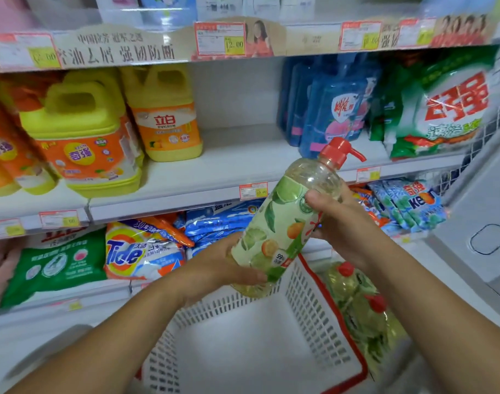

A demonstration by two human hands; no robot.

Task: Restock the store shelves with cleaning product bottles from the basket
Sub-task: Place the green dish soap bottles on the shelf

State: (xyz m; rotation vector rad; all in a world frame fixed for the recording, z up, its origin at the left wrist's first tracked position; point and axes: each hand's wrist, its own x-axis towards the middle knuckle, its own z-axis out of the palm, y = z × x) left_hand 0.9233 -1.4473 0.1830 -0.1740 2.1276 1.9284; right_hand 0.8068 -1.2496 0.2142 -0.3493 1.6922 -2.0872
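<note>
Two bare hands share one clear plastic bottle [282, 223] of pale yellow liquid with a green citrus-printed label and a red pump cap. The left hand [214, 268] cups its base from below, fingers curled under and around the bottom. The right hand [337, 220] grips it higher up, thumb pressed across the label and fingers wrapped round the far side just below the shoulder. The bottle lies between them in mid-air, its long axis tilted: base low and to the left, cap high and to the right, toward the shelves, with the pump spout pointing right. Its base hangs over the far rim of one white lattice plastic basket [314, 308] with a red rim. Just beside that basket's right rim lie at least two more bottles [356, 302] of the same kind, on their sides; whether they rest in another container cannot be told. Behind the held bottle runs a white shelf board [228, 172] with a bare stretch between yellow handled jugs [163, 115] on the left, two of them plainly seen, and blue refill pouches [328, 109] on the right, next to a green and white detergent bag [442, 109].
</note>
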